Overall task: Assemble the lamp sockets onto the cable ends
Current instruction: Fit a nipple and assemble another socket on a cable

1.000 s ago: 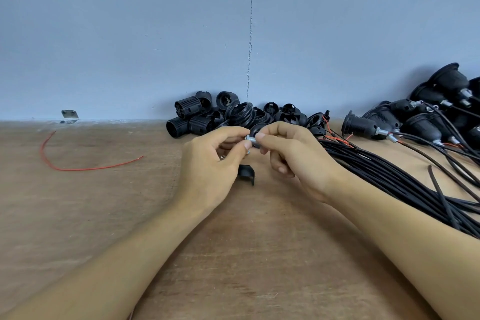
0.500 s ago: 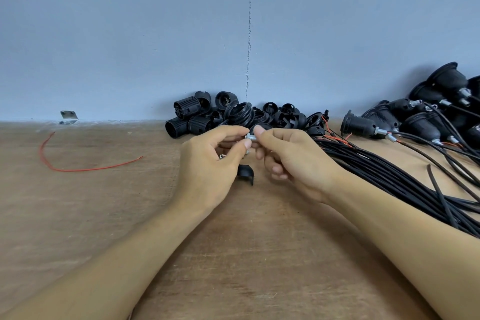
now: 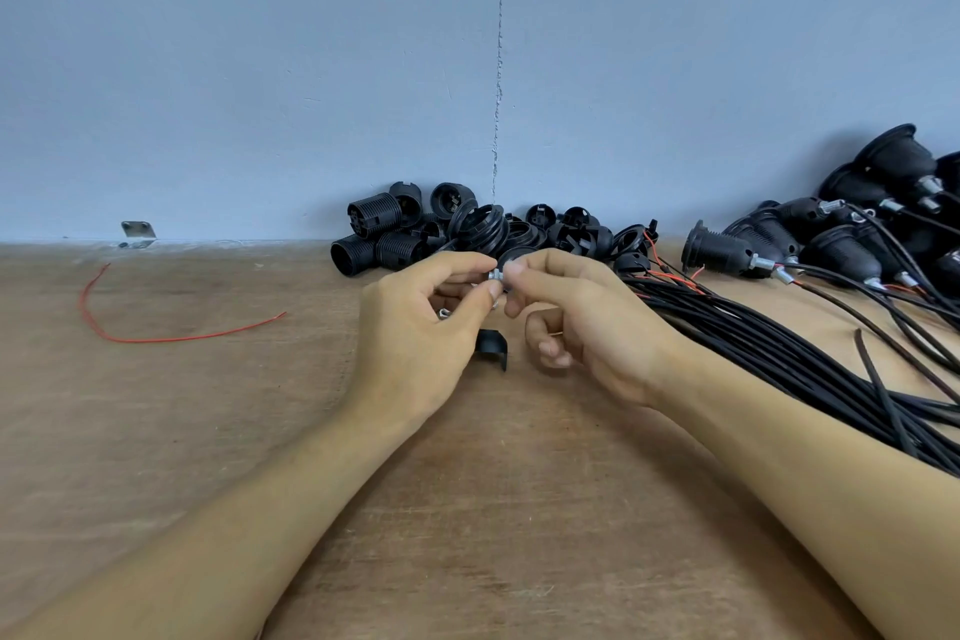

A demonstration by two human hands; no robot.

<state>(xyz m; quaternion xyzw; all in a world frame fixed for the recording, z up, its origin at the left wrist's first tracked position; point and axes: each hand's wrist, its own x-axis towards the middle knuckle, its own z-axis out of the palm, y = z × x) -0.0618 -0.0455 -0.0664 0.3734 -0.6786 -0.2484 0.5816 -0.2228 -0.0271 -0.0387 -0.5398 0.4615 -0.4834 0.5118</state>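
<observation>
My left hand (image 3: 415, 327) and my right hand (image 3: 587, 322) meet at the table's middle, fingertips pinching one small silver metal fitting (image 3: 496, 277) between them. A small black plastic piece (image 3: 492, 347) lies on the wood just below the fingers. Behind the hands a heap of loose black socket parts (image 3: 447, 234) rests against the wall. A thick bundle of black cables (image 3: 779, 343) runs from my right hand toward the right edge. Finished black sockets on cables (image 3: 810, 244) are piled at the far right.
A loose red wire (image 3: 130, 333) curls on the wooden table (image 3: 467, 509) at the left. A small metal bracket (image 3: 137, 231) sits where table meets the blue-grey wall. A tiny silver part (image 3: 444, 312) lies under my left hand.
The fingertips of both hands have shifted slightly on the silver fitting, and my right hand's lower fingers have uncurled a little. Nothing else on the table moved.
</observation>
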